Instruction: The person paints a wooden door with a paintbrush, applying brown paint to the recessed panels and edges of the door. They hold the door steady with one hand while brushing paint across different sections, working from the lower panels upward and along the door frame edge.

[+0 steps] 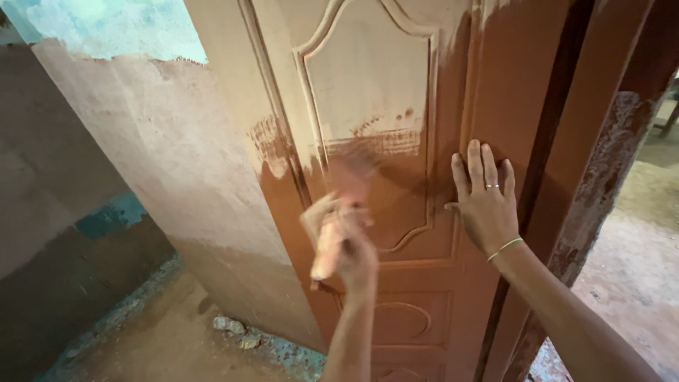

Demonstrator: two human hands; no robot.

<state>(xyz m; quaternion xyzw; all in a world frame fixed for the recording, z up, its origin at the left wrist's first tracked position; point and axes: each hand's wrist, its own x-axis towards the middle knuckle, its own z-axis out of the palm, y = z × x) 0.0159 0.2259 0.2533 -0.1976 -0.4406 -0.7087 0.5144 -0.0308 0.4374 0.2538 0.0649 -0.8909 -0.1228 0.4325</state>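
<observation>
Your left hand [341, 240] is clenched around a blurred paintbrush [346, 191] with a pale handle, its bristles touching the carved wooden door [396, 106] at the arched panel. Your right hand [486, 201] lies flat on the door's right stile, fingers spread, gripping nothing. The lower part and right side already wear red-brown paint; the upper panel and top left stile remain bare pale wood (only a few streaks and dabs there). No paint tin or other container is in view.
</observation>
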